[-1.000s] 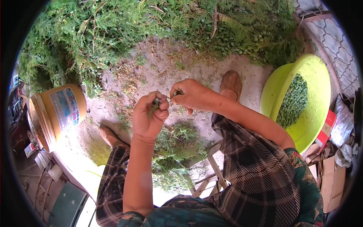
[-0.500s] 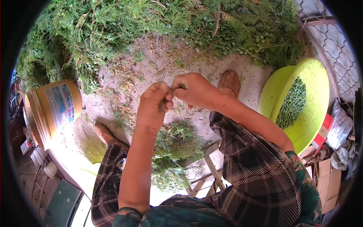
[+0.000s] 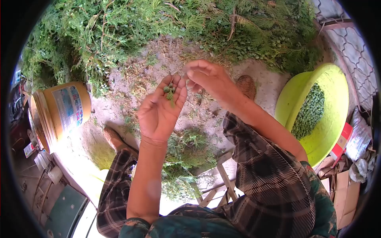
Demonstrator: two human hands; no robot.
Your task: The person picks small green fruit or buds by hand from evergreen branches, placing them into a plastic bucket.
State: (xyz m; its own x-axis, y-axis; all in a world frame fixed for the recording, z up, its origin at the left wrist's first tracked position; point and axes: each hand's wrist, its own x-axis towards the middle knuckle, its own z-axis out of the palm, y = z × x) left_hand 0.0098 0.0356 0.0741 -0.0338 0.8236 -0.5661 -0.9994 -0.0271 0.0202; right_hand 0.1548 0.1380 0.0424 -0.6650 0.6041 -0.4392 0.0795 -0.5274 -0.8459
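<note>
My left hand is palm up, with a small green sprig with round berries resting on its slightly curled fingers. Just right of it, my right hand is raised with its thumb and fingers bent toward the left fingertips; it is somewhat blurred, and whether anything is between its fingers cannot be made out. A yellow-green basin leans at the right, with many green berries inside.
Cut evergreen branches are heaped along the top. A yellow bucket lies tilted at the left. A smaller green pile is between my legs, by a wooden frame. Cardboard lies at the lower right.
My left hand has turned palm up and opened, showing the sprig. My right hand has moved slightly up and right, parting from the left, and its fingers have loosened.
</note>
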